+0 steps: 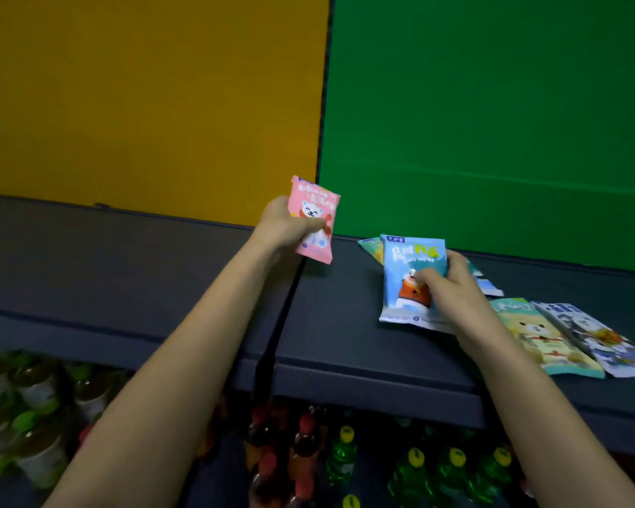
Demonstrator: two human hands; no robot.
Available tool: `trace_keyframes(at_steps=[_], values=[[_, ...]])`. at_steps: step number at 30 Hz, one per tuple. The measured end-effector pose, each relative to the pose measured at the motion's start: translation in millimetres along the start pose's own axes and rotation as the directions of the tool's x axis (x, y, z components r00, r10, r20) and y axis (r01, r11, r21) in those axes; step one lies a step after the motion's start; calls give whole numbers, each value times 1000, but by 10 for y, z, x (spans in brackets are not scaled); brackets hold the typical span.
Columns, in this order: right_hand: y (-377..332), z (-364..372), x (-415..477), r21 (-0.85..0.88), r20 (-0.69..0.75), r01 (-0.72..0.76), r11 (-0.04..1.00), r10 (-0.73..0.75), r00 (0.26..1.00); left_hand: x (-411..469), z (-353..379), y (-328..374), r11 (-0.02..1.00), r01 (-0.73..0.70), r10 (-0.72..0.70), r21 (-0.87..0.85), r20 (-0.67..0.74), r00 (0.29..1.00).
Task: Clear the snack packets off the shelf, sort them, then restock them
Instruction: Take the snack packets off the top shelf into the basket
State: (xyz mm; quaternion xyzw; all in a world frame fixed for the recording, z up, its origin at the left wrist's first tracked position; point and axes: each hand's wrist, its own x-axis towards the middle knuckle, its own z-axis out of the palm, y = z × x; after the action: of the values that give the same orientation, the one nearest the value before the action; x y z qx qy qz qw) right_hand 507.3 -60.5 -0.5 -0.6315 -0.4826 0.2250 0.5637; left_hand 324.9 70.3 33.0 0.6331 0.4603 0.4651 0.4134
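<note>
- We face two wall panels, a yellow panel [143,97] on the left and a green panel [492,115] on the right, meeting at a dark seam.
- Below them runs the dark grey shelf [162,258], its top surface bare on the left half; a vertical divider line splits it near the middle.
- Under the shelf we see green bottles with yellow caps [415,467], red-capped bottles [303,438] and, at far left, blurred cups [33,394].
- Our left hand [285,223] is raised above the shelf near the seam, thumb and fingers pinching the pink packet [314,218]. The packet stands nearly upright, long axis vertical with its top leaning slightly left, printed bear face toward us, clear of the shelf surface.
- Our right hand [451,284] is closed on the blue packet [411,276], thumb across its front and fingers behind its right edge. Its long axis runs away from us, top edge toward the green panel, and its lower edge sits at the shelf.
- Just behind the blue one, a teal packet [371,247] peeks out at its left edge, lying flat.
- To the right of that wrist lie a cream-and-teal packet [539,335] and a white-and-blue packet [598,339], flat, side by side and touching, long axes running diagonally toward the lower right.
- The pink packet and the blue packet are well apart.
</note>
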Motion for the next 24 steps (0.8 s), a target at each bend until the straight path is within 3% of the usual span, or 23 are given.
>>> trace_keyframes(at_steps=[4,8,12,17,24], values=[[-344,561,-189,178,193,67,982,-102,976,-662,-994,-64,995,-74,61,-62,-184,981],[-731,1361,-547,284,368,108,953,-213,905,-1522,-2075,-347,999,-34,15,-37,-433,901],[-1030,2301,-1142,365,543,94,926,-294,786,-2464,-3062,-739,998,61,-64,-26,-657,751],[-1158,3492,-2049,390,722,0,921,-306,621,-3613,-3951,-1219,982,154,-170,-106,-850,499],[-1022,5210,-3574,272,893,-83,959,-219,394,-5112,-5102,-2033,924,262,-342,-279,-910,236]])
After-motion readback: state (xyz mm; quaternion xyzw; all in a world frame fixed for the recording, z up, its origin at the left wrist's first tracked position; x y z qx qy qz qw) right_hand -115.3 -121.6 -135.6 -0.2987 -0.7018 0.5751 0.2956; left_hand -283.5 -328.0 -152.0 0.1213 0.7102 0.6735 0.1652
